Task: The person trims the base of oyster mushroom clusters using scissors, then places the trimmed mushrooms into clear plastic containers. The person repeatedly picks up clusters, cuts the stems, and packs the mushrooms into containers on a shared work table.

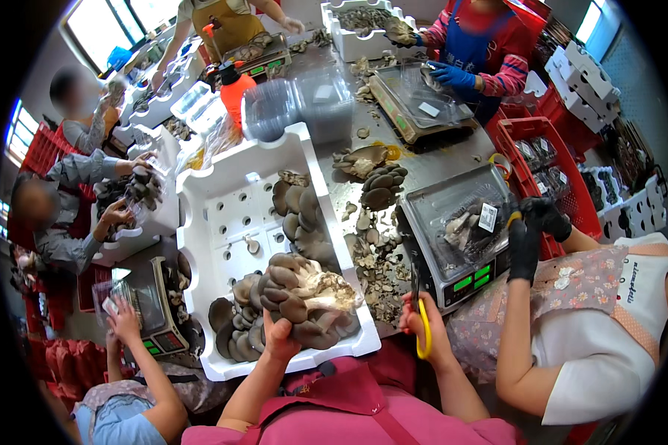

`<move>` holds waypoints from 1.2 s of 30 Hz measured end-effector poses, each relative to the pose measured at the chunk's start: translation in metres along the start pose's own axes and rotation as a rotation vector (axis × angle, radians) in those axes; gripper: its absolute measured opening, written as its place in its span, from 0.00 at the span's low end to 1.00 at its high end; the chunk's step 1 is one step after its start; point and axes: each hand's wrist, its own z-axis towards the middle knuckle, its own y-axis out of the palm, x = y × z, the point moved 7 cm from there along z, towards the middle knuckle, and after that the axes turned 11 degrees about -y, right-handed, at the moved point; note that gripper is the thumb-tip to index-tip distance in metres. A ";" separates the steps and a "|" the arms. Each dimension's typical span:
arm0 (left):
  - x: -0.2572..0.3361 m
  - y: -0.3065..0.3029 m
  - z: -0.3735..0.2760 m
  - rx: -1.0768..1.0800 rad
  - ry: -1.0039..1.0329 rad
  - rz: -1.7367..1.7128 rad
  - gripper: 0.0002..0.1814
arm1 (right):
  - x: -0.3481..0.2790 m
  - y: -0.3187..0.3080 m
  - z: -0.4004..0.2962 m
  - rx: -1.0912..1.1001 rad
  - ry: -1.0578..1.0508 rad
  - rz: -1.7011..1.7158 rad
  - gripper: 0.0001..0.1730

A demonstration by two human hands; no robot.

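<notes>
My left hand [280,336] holds a large cluster of grey oyster mushrooms [306,289] over the near end of a white foam crate [186,222]. The cluster's pale cut base points right. Beneath it, more oyster mushrooms [245,339] fill the near end of the crate, and others lie along its right wall. One small mushroom [251,245] lies alone on the crate's floor. To the right, my right hand [427,328] grips scissors with yellow handles [423,329], their dark blades pointing up and away. Whether the blades are apart cannot be told.
Mushroom trimmings [387,278] cover the metal table right of the crate. A digital scale [456,239] bears a clear tray of mushrooms, near a co-worker's black-gloved hands. Stacked clear trays [295,105] and an orange spray bottle [236,92] stand beyond the crate. Several co-workers surround the table.
</notes>
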 end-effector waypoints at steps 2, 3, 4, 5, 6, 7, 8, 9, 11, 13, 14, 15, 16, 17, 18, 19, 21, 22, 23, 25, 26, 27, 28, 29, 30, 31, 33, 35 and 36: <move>-0.002 -0.011 -0.005 0.093 0.136 0.131 0.58 | -0.037 0.030 -0.013 -0.125 -0.012 -0.042 0.27; 0.003 -0.008 -0.009 0.125 0.319 0.216 0.46 | -0.052 0.037 -0.014 -0.198 -0.135 -0.344 0.30; 0.003 -0.011 -0.012 0.079 0.388 0.462 0.44 | -0.072 0.049 -0.015 -0.229 -0.187 -0.476 0.32; 0.006 -0.012 -0.016 0.058 0.493 0.674 0.45 | -0.091 0.061 -0.015 -0.260 -0.237 -0.608 0.34; 0.011 -0.008 -0.020 0.046 0.612 0.866 0.46 | -0.097 0.067 -0.016 -0.270 -0.253 -0.614 0.35; 0.030 0.016 -0.023 0.062 0.771 1.019 0.48 | -0.100 0.070 -0.017 -0.281 -0.268 -0.622 0.36; 0.045 0.041 -0.028 0.079 0.932 1.168 0.51 | -0.101 0.074 -0.018 -0.292 -0.283 -0.630 0.37; 0.051 0.052 -0.028 0.085 0.987 1.204 0.50 | -0.104 0.076 -0.019 -0.295 -0.305 -0.641 0.38; 0.055 0.058 -0.028 0.060 1.012 1.210 0.48 | -0.108 0.080 -0.019 -0.301 -0.349 -0.663 0.39; 0.051 0.056 -0.023 0.041 0.966 1.165 0.46 | -0.109 0.080 -0.020 -0.302 -0.348 -0.692 0.39; 0.045 0.052 -0.022 0.031 0.936 1.144 0.45 | -0.109 0.079 -0.020 -0.307 -0.342 -0.714 0.39; 0.042 0.047 -0.020 0.026 0.885 1.105 0.44 | -0.109 0.078 -0.020 -0.312 -0.335 -0.736 0.39; 0.035 0.040 -0.019 0.022 0.826 1.069 0.43 | -0.109 0.078 -0.020 -0.310 -0.327 -0.741 0.39; 0.029 0.036 -0.018 0.019 0.765 1.026 0.43 | -0.109 0.076 -0.020 -0.305 -0.317 -0.747 0.39; 0.021 0.029 -0.018 0.023 0.707 0.996 0.42 | -0.110 0.075 -0.020 -0.300 -0.307 -0.752 0.38; 0.015 0.023 -0.016 0.006 0.628 0.957 0.41 | -0.110 0.074 -0.020 -0.303 -0.298 -0.762 0.38; 0.007 0.015 -0.015 -0.019 0.504 0.905 0.39 | -0.108 0.072 -0.020 -0.316 -0.282 -0.779 0.38; 0.005 0.012 -0.017 -0.028 0.459 0.891 0.38 | -0.110 0.072 -0.021 -0.309 -0.325 -0.788 0.37; 0.003 0.011 -0.018 -0.041 0.420 0.877 0.38 | -0.111 0.071 -0.022 -0.295 -0.328 -0.798 0.36; 0.000 0.007 -0.019 -0.061 0.355 0.865 0.36 | -0.111 0.069 -0.022 -0.277 -0.348 -0.807 0.33; -0.003 0.005 -0.020 -0.068 0.332 0.862 0.35 | -0.111 0.068 -0.023 -0.269 -0.364 -0.810 0.31; -0.007 0.003 -0.020 -0.077 0.308 0.857 0.35 | -0.111 0.066 -0.023 -0.262 -0.389 -0.812 0.29; -0.011 0.000 -0.019 -0.080 0.286 0.853 0.34 | -0.110 0.063 -0.023 -0.246 -0.416 -0.813 0.27; -0.017 -0.004 -0.018 -0.081 0.269 0.853 0.33 | -0.110 0.061 -0.024 -0.230 -0.443 -0.814 0.25; -0.025 -0.010 -0.017 -0.079 0.252 0.858 0.33 | -0.109 0.058 -0.024 -0.205 -0.474 -0.816 0.24; -0.038 -0.024 -0.014 -0.064 0.230 0.872 0.32 | -0.109 0.055 -0.025 -0.187 -0.467 -0.795 0.23; -0.074 -0.073 -0.021 0.050 0.270 0.979 0.31 | -0.111 0.056 -0.026 -0.193 -0.465 -0.748 0.21; -0.059 -0.015 -0.014 -0.008 0.190 0.897 0.29 | -0.105 0.047 -0.029 -0.148 -0.414 -0.731 0.22; -0.038 0.026 -0.017 -0.023 0.460 1.125 0.28 | -0.102 0.044 -0.030 -0.136 -0.388 -0.724 0.23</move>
